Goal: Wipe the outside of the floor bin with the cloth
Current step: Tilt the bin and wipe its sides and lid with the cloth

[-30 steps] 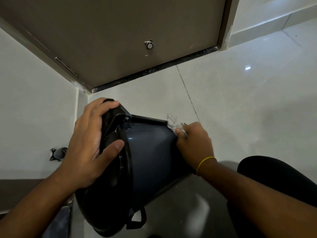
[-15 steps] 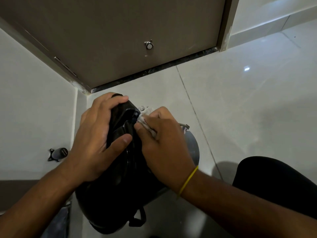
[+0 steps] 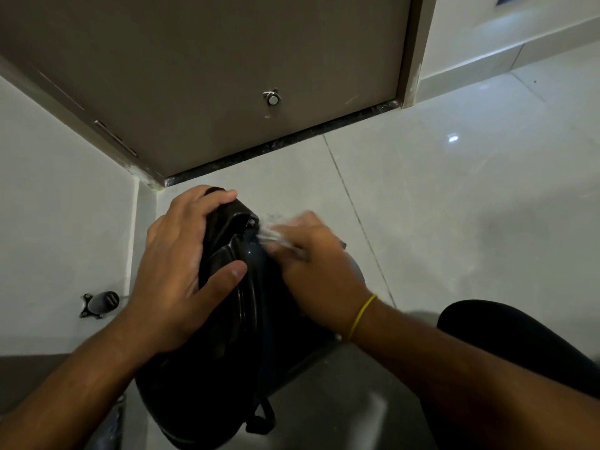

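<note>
The floor bin (image 3: pixel 259 323) lies tipped on its side on the pale tiled floor (image 3: pixel 454 206), lid end toward the left and near, base pointing right and far. It sits between the two hands, near the centre of the view.

The left hand (image 3: pixel 181 271) grips the black lid (image 3: pixel 227 287) at the bin's left end, fingers curled over the far edge and the thumb pressed on the lid's near face.

The right hand (image 3: pixel 315 271) is closed around the cloth (image 3: pixel 271 232), a pale scrap blurred by motion, and presses it on the bin's dark blue side just right of the lid's hinge. A yellow band (image 3: pixel 362 316) circles that wrist.

Far beyond the bin stands a brown door (image 3: pixel 211 76) with a small metal stopper (image 3: pixel 272 98). A dark fitting (image 3: pixel 99 303) sits on the wall at left. A black-clad knee (image 3: pixel 519 345) shows near right.
</note>
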`<control>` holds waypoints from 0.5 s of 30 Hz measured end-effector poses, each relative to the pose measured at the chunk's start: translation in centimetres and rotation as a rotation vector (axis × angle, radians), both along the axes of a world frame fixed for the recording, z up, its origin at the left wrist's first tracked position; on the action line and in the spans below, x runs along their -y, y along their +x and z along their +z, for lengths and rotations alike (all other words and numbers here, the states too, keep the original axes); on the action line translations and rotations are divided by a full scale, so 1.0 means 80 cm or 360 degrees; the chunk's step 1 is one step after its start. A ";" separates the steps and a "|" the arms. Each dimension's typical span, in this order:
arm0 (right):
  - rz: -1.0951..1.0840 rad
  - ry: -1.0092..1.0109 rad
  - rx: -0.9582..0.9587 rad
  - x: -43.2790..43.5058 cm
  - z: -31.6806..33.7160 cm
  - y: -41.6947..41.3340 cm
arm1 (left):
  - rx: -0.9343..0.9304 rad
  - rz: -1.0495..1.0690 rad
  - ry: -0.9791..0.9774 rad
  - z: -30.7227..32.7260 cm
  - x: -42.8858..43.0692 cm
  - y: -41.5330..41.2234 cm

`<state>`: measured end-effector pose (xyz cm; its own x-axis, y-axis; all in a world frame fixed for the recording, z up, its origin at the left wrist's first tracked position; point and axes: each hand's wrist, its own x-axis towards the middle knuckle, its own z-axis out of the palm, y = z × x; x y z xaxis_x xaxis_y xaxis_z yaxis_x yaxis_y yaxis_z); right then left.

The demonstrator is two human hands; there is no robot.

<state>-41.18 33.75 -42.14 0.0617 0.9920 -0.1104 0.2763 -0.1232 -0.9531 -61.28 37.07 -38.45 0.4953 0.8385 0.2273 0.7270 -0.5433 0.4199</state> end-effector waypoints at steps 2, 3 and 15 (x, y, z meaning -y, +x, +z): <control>0.0135 0.0084 0.0011 0.003 0.020 -0.018 | -0.0004 -0.0009 -0.0007 0.000 -0.002 -0.007; 0.0196 0.0098 -0.0018 0.003 0.024 -0.022 | 0.0004 -0.0008 -0.0017 0.001 -0.002 -0.012; 0.0160 -0.0474 0.0260 -0.026 -0.037 0.036 | 0.0025 0.0064 -0.0001 0.001 0.007 -0.007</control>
<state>-38.27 35.86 -45.12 0.0058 0.9196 -0.3927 0.4469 -0.3537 -0.8217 -61.82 36.53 -38.39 0.4576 0.8577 0.2342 0.7416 -0.5135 0.4317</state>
